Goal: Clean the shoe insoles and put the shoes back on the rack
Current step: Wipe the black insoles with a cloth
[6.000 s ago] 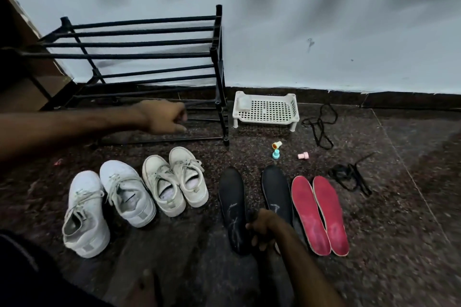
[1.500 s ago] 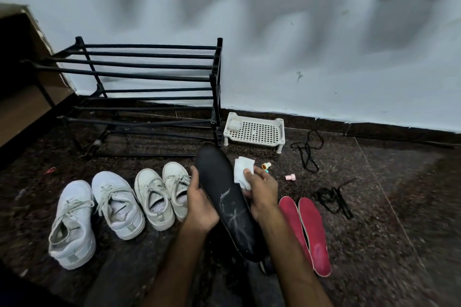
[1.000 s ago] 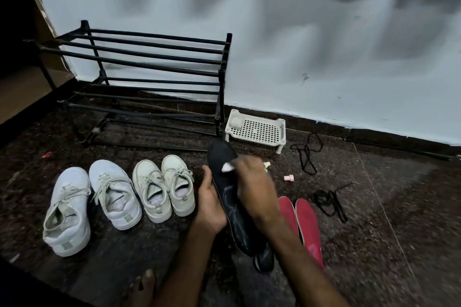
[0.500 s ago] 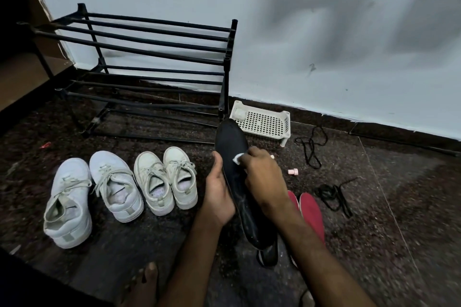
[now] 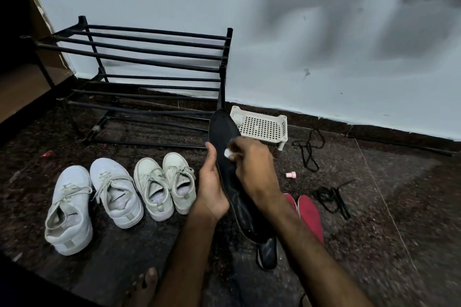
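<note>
Black insole [image 5: 222, 132] in my left hand [image 5: 212, 189], a scrap of white cloth [image 5: 228, 152] pinched in my right hand [image 5: 252, 169], and a second black insole [image 5: 268, 252] with pale streaks lying on the dark speckled floor [image 5: 374, 232]. Left of me, two white sneakers [image 5: 94, 202] and two off-white sneakers [image 5: 164, 184] with grey-beige laces; right, red insoles [image 5: 309, 214]. Black rack [image 5: 149, 57], perforated white tray [image 5: 262, 126], pink cap [image 5: 291, 175], black laces [image 5: 331, 197], pale blue-white wall [image 5: 324, 45].
</note>
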### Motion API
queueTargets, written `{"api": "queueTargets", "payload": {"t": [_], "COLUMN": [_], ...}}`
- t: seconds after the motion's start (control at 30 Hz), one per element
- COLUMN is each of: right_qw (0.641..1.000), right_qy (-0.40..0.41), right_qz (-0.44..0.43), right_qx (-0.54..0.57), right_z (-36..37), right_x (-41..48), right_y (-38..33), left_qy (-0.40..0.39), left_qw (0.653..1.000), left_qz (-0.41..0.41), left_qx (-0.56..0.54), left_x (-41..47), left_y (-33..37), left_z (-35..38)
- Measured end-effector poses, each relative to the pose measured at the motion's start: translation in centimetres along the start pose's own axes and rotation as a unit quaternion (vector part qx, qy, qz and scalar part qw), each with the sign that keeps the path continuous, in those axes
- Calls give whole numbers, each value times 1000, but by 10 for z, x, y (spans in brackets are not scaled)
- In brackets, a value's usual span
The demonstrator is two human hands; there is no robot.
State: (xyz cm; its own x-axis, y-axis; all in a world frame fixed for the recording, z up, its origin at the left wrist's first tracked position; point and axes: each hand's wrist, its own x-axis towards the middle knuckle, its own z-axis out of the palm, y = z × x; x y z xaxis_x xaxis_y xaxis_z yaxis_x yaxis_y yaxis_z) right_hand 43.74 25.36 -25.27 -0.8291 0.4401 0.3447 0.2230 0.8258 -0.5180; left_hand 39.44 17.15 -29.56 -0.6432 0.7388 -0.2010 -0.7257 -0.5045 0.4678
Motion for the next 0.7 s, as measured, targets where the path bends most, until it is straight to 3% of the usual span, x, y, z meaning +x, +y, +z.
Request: {"api": "queueTargets", "payload": {"t": [0.2, 0.43, 0.6, 0.7], "right_qw": [994, 997, 996, 997], "right_qy": [-63, -28, -82, -73], "right_qz": [-35, -39, -38, -28], "right_qx": [85, -54, 13, 23], "right_z": [-8, -10, -8, -10], "right_x": [-59, 10, -48, -48], "right_y": [-7, -16, -23, -18], "left_qy": [5, 7, 3, 4], "left_qw": [1000, 1000, 999, 999], "left_qz": [8, 19, 36, 40], "left_qx": [-16, 12, -26, -15], "left_x": [6, 0, 3, 3], "left_y": [11, 9, 25, 22], "left_z": [-4, 10, 4, 5]}}
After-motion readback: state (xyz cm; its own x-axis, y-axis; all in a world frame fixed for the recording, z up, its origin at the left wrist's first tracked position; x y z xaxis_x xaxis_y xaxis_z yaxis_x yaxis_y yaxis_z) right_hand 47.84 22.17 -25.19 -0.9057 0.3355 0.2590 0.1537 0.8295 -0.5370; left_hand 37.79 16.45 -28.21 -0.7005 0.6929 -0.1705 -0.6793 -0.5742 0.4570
